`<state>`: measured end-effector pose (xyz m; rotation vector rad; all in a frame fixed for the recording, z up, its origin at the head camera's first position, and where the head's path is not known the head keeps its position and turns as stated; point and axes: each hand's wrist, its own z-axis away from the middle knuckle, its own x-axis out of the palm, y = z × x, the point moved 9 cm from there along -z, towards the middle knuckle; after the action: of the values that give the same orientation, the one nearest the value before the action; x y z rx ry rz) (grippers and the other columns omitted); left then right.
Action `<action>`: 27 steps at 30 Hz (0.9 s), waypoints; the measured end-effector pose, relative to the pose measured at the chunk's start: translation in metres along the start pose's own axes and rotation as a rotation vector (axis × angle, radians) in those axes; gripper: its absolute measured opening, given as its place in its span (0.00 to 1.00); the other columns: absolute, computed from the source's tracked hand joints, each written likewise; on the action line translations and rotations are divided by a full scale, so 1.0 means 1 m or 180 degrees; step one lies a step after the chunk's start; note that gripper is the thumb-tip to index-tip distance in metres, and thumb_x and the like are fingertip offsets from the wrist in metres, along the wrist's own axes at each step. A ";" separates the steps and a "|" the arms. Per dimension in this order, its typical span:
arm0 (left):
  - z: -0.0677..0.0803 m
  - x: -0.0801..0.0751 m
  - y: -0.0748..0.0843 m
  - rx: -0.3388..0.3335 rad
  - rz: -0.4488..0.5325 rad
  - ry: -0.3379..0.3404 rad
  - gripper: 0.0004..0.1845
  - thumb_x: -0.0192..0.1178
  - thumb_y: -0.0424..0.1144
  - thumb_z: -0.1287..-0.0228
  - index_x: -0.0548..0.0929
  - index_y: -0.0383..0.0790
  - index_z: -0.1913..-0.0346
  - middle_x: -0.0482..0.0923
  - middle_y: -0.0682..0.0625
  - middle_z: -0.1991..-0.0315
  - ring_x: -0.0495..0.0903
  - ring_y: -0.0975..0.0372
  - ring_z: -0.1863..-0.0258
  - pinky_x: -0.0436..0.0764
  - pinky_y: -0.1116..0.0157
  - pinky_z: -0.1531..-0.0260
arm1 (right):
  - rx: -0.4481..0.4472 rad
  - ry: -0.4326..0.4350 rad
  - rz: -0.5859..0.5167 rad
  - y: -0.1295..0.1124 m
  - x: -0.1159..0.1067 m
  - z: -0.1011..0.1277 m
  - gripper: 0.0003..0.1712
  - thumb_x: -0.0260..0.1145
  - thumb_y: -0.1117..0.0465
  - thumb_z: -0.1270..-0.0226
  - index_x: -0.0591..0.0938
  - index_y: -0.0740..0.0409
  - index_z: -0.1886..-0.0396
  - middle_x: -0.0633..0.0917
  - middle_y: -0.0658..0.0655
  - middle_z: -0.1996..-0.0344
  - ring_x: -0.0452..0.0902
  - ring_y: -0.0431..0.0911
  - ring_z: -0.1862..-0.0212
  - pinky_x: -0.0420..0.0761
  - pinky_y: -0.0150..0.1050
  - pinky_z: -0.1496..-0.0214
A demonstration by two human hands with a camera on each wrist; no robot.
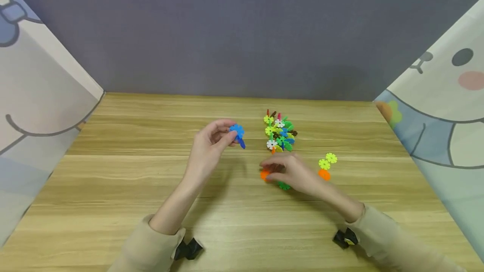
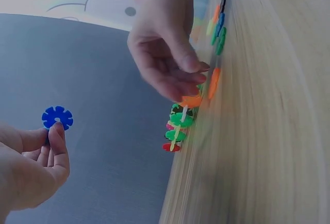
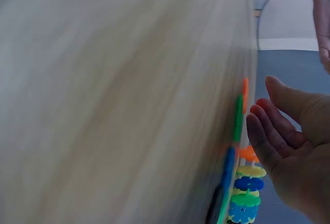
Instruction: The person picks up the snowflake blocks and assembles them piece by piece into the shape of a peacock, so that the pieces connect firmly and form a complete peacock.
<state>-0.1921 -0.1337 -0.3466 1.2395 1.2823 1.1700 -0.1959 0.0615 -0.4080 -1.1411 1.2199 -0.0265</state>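
Note:
My left hand [image 1: 207, 148] pinches a pair of joined blue snowflake discs [image 1: 237, 130] between thumb and fingers, raised above the table. In the left wrist view one blue disc [image 2: 56, 117] faces the camera, its notched rim showing. My right hand [image 1: 296, 173] hovers low over an orange snowflake disc [image 1: 264, 175] on the table. Its thumb and fingers are apart, and the right wrist view shows nothing between them. A green disc [image 1: 284, 186] lies partly under that hand. Just beyond stands a built cluster of many-coloured snowflake discs [image 1: 280, 140], its near end partly hidden by the right hand.
Two yellow discs [image 1: 324, 164] and an orange disc [image 1: 324, 174] lie to the right of my right hand. A wooden table [image 1: 124, 179] carries everything. A grey panel [image 1: 234, 37] rises at the back, with printed cartoon panels at both sides.

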 end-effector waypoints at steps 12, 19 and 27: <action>0.000 -0.001 -0.001 0.0146 -0.0029 -0.0022 0.13 0.66 0.31 0.30 0.86 0.38 0.45 0.85 0.46 0.58 0.85 0.61 0.63 0.89 0.64 0.55 | -0.0060 -0.0131 0.0486 0.003 0.003 0.000 0.19 0.79 0.57 0.41 0.89 0.51 0.50 0.89 0.46 0.56 0.81 0.39 0.58 0.83 0.32 0.56; 0.001 -0.001 0.000 0.0143 -0.0092 -0.0051 0.14 0.66 0.31 0.31 0.87 0.38 0.44 0.85 0.43 0.56 0.86 0.60 0.62 0.88 0.67 0.56 | -0.0069 -0.0204 0.0647 0.003 0.005 -0.003 0.13 0.78 0.57 0.40 0.90 0.51 0.55 0.88 0.46 0.59 0.81 0.39 0.58 0.82 0.31 0.55; 0.001 0.000 -0.001 0.0131 -0.0125 -0.0087 0.15 0.66 0.31 0.30 0.87 0.38 0.43 0.83 0.45 0.55 0.86 0.60 0.61 0.89 0.66 0.54 | -0.0147 -0.0176 0.0611 0.004 0.006 -0.004 0.11 0.79 0.58 0.41 0.89 0.52 0.59 0.86 0.47 0.61 0.79 0.39 0.60 0.83 0.31 0.58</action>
<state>-0.1908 -0.1338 -0.3477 1.2505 1.3105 1.1000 -0.1988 0.0571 -0.4143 -1.0535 1.2811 0.1781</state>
